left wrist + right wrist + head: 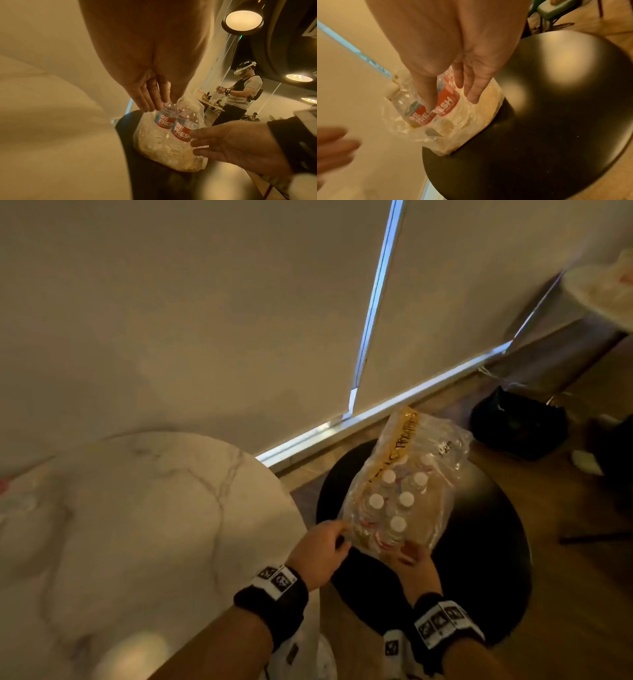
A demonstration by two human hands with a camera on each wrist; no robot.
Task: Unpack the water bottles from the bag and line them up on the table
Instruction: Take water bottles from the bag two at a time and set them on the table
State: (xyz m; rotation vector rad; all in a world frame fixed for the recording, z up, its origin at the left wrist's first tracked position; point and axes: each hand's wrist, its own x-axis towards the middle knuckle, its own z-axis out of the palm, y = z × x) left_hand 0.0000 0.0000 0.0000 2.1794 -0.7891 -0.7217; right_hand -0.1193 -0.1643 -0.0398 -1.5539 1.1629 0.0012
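Progress looks near zero — the white marble desk (137, 508) carries no bottle that the pictures show, and all the water bottles (397, 501) stand inside the clear plastic bag (442, 446). This bag rests on a round black stool (486, 559) just beside the desk. I count six white caps in the head view, perhaps a seventh one further back; it is blurred. The left hand (320, 553) pinches the bag's plastic at its near left edge. The right hand (416, 556) lies on the near side with straight, spread fingers (471, 86) — it presses, not grips. Everything remains to do, I judge: opening, lifting out, lining up.
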